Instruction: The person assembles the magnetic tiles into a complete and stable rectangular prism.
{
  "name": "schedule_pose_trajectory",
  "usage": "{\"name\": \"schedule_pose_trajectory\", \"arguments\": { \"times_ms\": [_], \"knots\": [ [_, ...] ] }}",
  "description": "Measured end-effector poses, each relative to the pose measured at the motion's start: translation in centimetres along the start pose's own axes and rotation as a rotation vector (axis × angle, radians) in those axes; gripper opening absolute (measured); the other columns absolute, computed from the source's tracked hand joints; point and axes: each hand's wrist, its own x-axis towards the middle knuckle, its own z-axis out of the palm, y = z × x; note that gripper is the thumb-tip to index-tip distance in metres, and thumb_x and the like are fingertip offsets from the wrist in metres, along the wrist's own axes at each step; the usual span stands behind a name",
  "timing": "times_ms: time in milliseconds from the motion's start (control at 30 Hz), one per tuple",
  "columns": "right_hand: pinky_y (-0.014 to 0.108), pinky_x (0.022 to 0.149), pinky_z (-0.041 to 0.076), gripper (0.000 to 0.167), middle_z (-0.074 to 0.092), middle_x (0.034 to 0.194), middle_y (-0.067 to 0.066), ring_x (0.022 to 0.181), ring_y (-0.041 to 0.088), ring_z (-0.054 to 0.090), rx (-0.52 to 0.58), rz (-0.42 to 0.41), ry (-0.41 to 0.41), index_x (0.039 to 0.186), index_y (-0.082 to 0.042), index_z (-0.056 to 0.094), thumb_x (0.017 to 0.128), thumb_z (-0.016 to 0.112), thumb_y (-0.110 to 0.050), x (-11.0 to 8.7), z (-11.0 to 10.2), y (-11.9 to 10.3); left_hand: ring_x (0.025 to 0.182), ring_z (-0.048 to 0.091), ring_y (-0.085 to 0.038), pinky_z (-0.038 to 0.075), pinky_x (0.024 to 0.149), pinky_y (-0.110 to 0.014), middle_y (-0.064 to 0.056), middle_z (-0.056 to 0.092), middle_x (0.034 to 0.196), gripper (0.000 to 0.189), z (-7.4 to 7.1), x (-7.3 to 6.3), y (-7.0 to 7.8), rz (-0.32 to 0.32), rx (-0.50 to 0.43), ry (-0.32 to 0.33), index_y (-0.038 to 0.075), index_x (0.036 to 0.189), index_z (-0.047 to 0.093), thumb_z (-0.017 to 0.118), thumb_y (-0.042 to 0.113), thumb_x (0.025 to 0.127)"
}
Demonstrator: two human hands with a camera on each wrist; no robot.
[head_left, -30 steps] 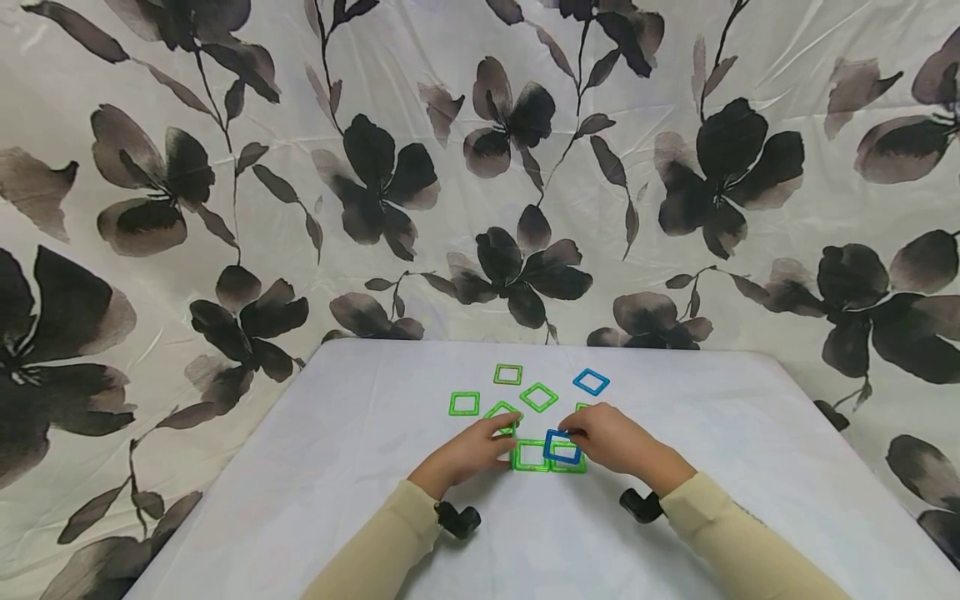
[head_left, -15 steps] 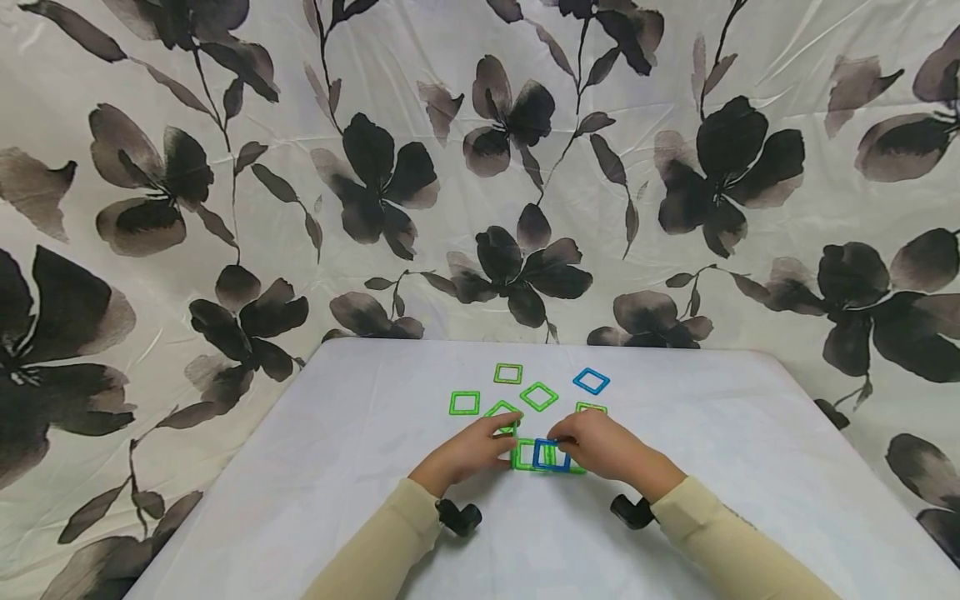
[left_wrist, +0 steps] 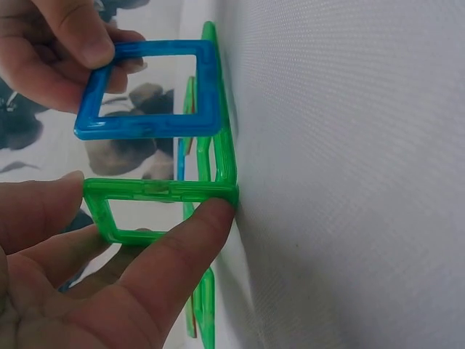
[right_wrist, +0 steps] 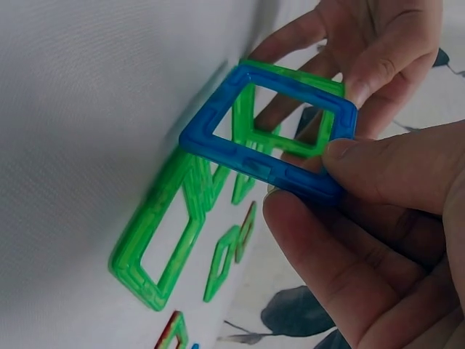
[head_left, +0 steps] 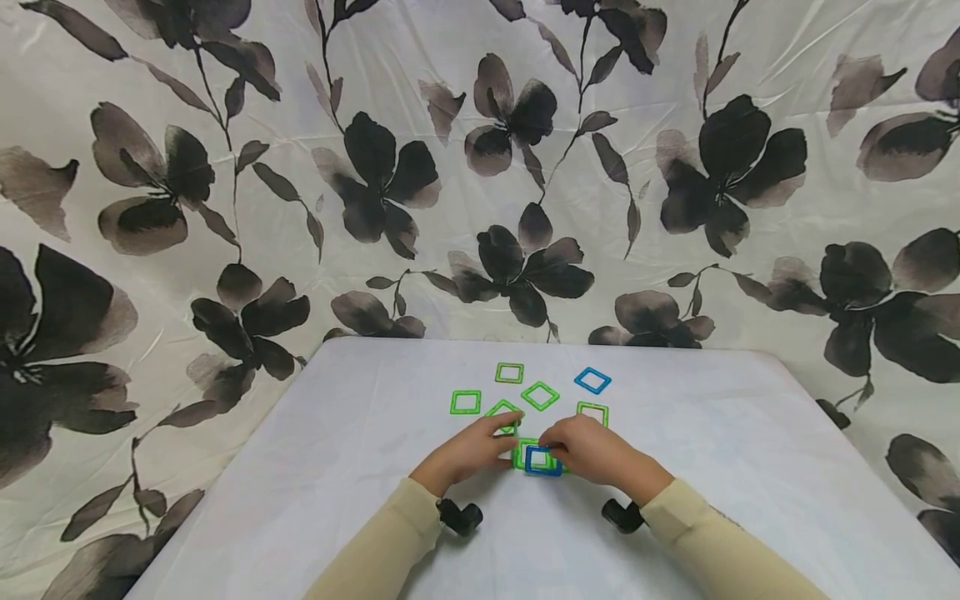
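In the head view my left hand point(head_left: 467, 450) holds a green square magnetic tile point(left_wrist: 160, 190) upright, its fingers and thumb on the frame's edges. That tile stands at the left end of two green tiles point(right_wrist: 138, 254) lying flat side by side on the white table. My right hand point(head_left: 600, 454) pinches a blue square magnetic tile point(right_wrist: 290, 174) by one edge between thumb and fingers. The blue tile is above the flat green tiles, beside the upright one; in the left wrist view a gap shows between them. My right hand hides part of the right flat tile in the head view.
Beyond the hands lie several loose green tiles, including a left one point(head_left: 466, 392), a far one point(head_left: 509, 364), a turned one point(head_left: 550, 388) and a right one point(head_left: 592, 405). A loose blue tile point(head_left: 602, 373) lies at the back right. A floral cloth point(head_left: 645, 192) hangs behind the table.
My right hand has moved left and slightly nearer with the blue tile, from over the right flat green tile toward the left one. The left hand stays in place.
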Motion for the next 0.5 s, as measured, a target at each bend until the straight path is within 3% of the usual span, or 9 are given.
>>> {"name": "schedule_pose_trajectory", "arguments": {
  "times_ms": [500],
  "knots": [
    [0.034,0.084,0.057,0.018,0.074,0.1,0.0,0.095,0.015,0.067,-0.018,-0.013,0.0,0.105,-0.01,0.075,0.088,0.068,-0.008,0.48,0.35,-0.02,0.135,0.045,-0.033,0.056,0.091,-0.041,-0.012,0.031,0.157,0.052,0.07,-0.05,0.04,0.005,-0.006,0.008,0.011,0.149,0.039,0.053,0.011,0.099]
  ]
}}
